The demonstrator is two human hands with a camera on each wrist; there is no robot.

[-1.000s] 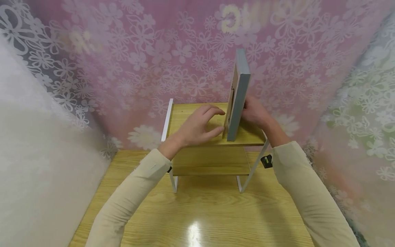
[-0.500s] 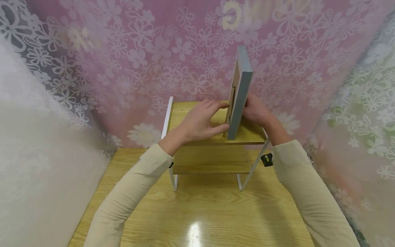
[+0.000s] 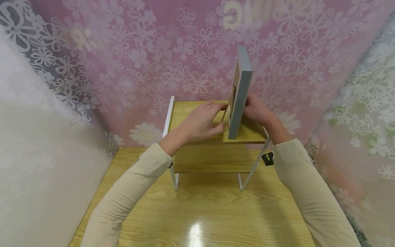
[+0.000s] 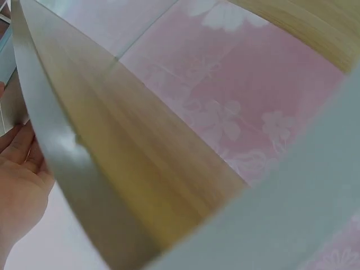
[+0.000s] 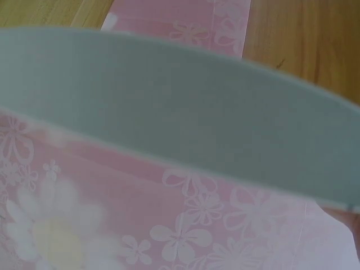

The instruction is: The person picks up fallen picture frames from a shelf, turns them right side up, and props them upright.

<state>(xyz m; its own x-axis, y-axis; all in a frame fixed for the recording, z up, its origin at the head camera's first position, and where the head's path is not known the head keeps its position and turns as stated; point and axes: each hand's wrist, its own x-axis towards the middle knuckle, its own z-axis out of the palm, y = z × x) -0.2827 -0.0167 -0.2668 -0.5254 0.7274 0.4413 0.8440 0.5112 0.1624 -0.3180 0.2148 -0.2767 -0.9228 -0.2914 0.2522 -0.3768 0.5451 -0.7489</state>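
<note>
A picture frame with grey-blue edges stands upright, nearly edge-on, on the wooden top of a small two-tier table. Its brown back faces left, and a thin stand leg tilts out from it. My left hand pinches that leg between fingers and thumb. On the other side, my right hand grips the frame low down, its fingertips partly hidden behind it. The left wrist view shows the left hand only at the edge; in the right wrist view just a sliver of the right hand appears.
The table has white metal side rails and a lower wooden shelf. Behind it hangs a pink flowered curtain, with pale sheets at left and right. Wood-look flooring lies below. A small black device sits by the right sleeve.
My left fingers have come up to the back of the picture frame and drawn its stand leg outward to the left. The frame has shifted slightly; my right hand stays at it.
</note>
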